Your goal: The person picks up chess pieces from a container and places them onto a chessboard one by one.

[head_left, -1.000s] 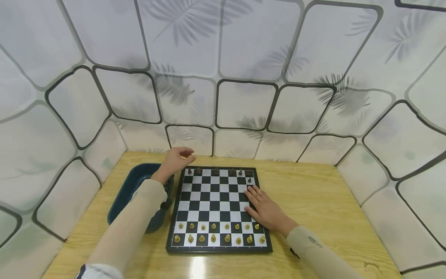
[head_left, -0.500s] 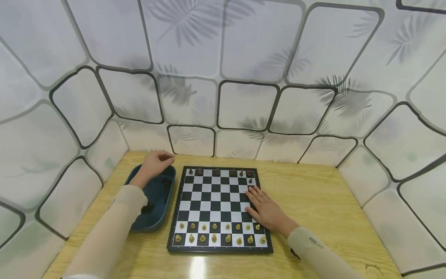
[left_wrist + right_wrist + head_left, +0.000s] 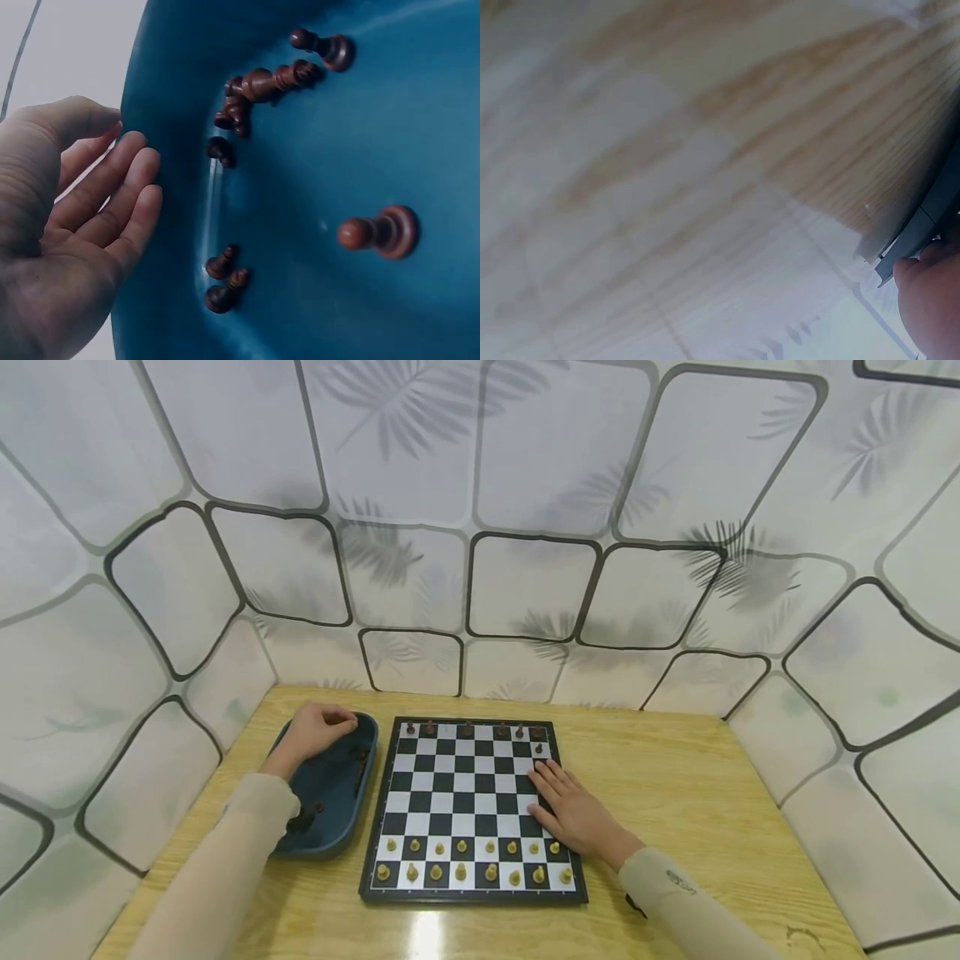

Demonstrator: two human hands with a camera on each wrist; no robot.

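Note:
My left hand (image 3: 309,733) hovers at the back left part of a dark blue plastic bin (image 3: 347,837), palm turned in and fingers loosely bent. In the left wrist view its fingers (image 3: 135,184) show nothing between them. Several reddish-brown chess pieces lie in the bin, among them a pawn (image 3: 379,231) and a taller piece (image 3: 274,82). My right hand (image 3: 573,814) rests with outstretched fingers on the right edge of the chessboard (image 3: 463,781). A dark pawn (image 3: 538,748) stands just beyond its fingertips.
Two rows of gold pieces (image 3: 461,872) stand along the board's near side. Several dark pieces (image 3: 467,727) stand spaced out on the far row. The wooden table (image 3: 675,777) meets patterned walls at the back and sides.
My left hand has moved left from the board's far left corner to over the bin, then lower into it. The right hand and the board pieces stay put.

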